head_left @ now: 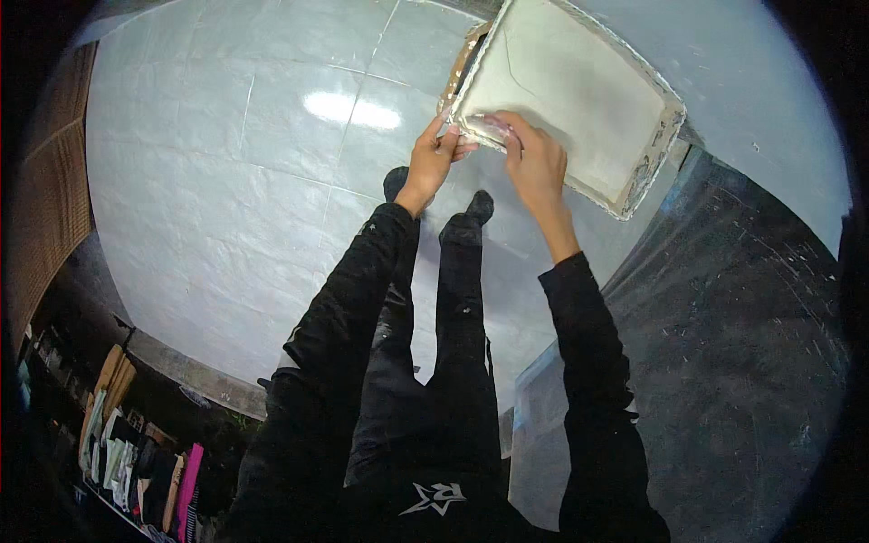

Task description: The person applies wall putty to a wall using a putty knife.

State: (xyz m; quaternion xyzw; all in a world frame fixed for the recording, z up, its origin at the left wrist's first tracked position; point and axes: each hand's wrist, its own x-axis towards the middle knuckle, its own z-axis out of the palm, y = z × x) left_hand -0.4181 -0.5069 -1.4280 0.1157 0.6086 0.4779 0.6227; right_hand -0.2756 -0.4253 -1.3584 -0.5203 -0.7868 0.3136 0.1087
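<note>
Closest to us were our black shirt [493, 502] and black trousers [462, 308], and at the end of the legs our feet [482, 206] stood out dark against the glossy grey floor [272, 136]. Beyond the feet our hands sat near each other without touching. Our left hand [432, 161] had its fingertips on the near left corner of a cream tray [579, 72]; we could not tell whether they gripped the rim or merely steadied it. Our right hand [540, 163], just to the right along the near edge, pinched a small pale pinkish piece [493, 125] against that rim. The tray lay ahead and to the right, its long axis seeming to slant away rightward from the corner at our left fingers, though its far end ran out of view; the right hand was nearer its middle. A brown edge [450, 81] showed along its left side, and farther off stood a blue-grey wall [769, 90].
</note>
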